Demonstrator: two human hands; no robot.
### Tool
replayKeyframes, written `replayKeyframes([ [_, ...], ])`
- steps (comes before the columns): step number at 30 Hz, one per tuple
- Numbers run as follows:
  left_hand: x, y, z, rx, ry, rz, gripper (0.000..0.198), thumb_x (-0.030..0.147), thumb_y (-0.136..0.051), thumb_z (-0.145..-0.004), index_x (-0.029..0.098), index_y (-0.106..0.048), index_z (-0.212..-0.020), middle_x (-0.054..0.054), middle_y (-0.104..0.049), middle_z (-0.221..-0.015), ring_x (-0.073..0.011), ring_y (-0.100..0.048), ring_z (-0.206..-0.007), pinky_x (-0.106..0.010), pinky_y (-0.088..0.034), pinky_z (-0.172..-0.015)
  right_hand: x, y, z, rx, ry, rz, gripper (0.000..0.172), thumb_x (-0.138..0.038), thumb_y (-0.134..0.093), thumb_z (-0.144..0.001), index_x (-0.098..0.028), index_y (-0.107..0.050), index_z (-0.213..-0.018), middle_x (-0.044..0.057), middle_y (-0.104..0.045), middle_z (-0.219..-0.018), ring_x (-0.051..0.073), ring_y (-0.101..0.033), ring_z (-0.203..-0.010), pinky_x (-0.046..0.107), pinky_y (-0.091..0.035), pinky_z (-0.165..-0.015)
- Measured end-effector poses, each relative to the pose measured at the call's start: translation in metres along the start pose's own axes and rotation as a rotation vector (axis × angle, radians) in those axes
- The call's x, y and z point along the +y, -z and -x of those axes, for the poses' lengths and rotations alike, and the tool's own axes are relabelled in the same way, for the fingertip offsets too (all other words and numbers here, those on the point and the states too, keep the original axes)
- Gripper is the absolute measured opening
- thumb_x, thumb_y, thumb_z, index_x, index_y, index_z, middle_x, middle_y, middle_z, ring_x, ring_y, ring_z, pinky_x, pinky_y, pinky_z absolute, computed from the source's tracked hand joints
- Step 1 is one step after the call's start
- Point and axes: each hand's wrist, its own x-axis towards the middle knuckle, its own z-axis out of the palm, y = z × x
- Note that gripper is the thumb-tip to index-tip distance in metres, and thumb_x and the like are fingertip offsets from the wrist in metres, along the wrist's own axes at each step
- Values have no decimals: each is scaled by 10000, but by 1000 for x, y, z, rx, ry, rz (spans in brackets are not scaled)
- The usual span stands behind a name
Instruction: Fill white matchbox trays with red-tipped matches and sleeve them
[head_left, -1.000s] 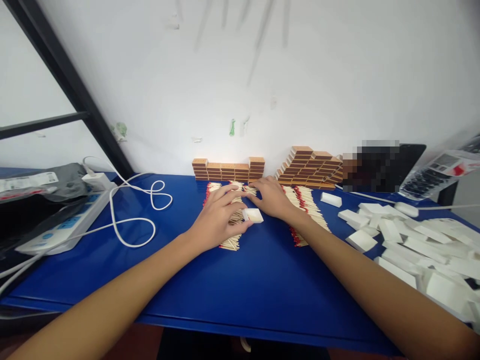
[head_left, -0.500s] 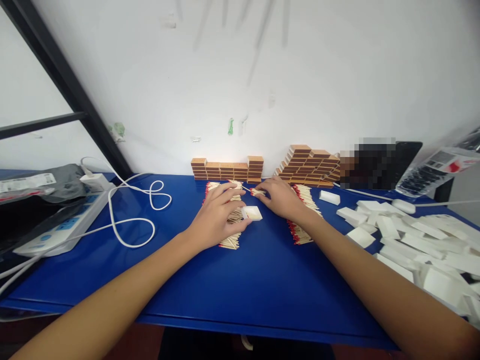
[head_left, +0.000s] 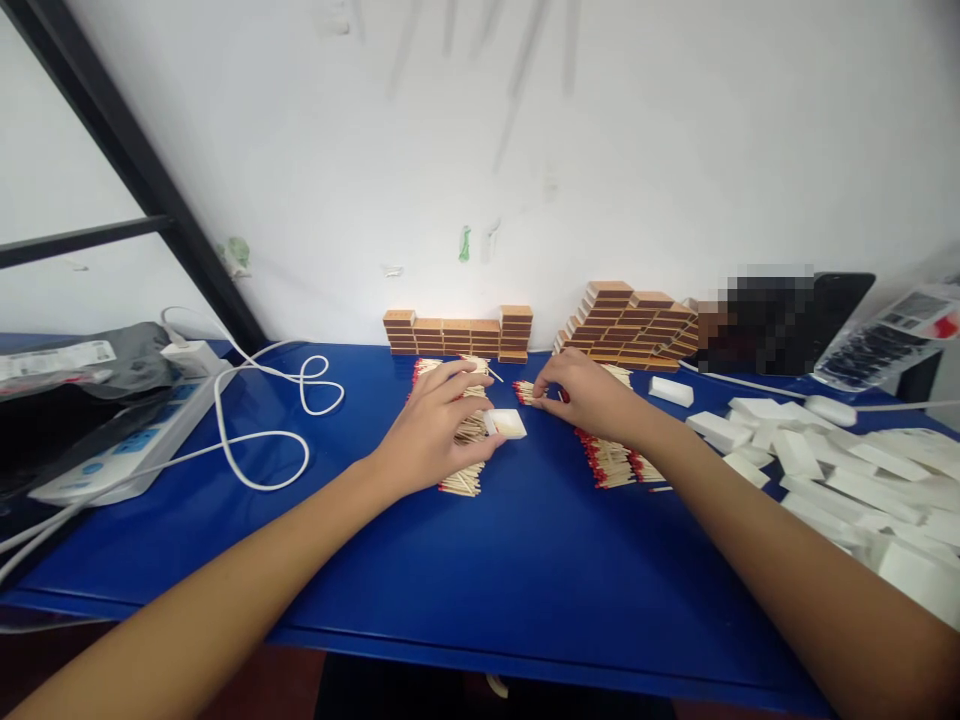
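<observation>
My left hand (head_left: 424,430) is closed around a small white matchbox tray (head_left: 507,425), thumb on the near side and fingers on the far side. Under and beside this hand lies a row of loose matches (head_left: 460,481), partly covered by it. My right hand (head_left: 592,400) pinches a small bunch of matches (head_left: 523,392) just beyond the tray; their red heads point left. Below the right wrist is a second row of matches (head_left: 609,462), red heads to the left, partly hidden by the forearm.
Brown matchboxes (head_left: 471,338) stand stacked against the wall, with a taller stack (head_left: 630,325) to the right. Many white trays (head_left: 847,470) are heaped at the right; one white tray (head_left: 670,392) lies apart. A power strip (head_left: 139,440) and white cable (head_left: 262,487) occupy the left.
My right hand has shifted slightly right and toward me, with the small bunch of matches at its fingertips. My left hand keeps the tray in nearly the same place. The view has shifted slightly.
</observation>
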Motion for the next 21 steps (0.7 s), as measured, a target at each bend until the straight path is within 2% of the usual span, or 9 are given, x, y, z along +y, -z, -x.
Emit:
replayKeyframes([
  [11,-1,-1,1,-6,10,1,225,327,-792,-904,205,-739,-1085,-107,-717,-1300,-330,-548,-1368,-564,-461,-1133,-12,12,2,-59,-76,-38,110,-294,-689,-889,-204,-707,-828,86,-687,-870,273,-584,-944,362,-427,-789],
  [17,-1,1,1,-13,15,13,238,328,-797,-901,214,-738,-1102,-103,-713,-1309,-328,-537,-1375,-568,-460,-1134,-9,18,4,-145,-115,-6,105,-295,-686,-883,-210,-707,-824,80,-709,-881,255,-604,-917,342,-437,-758],
  [21,0,1,1,-19,31,13,223,325,-799,-897,220,-744,-1086,-101,-716,-1298,-334,-544,-1372,-575,-462,-1134,-10,20,3,-199,-130,-35,85,-291,-699,-866,-219,-729,-831,61,-721,-884,218,-621,-821,317,-427,-708],
])
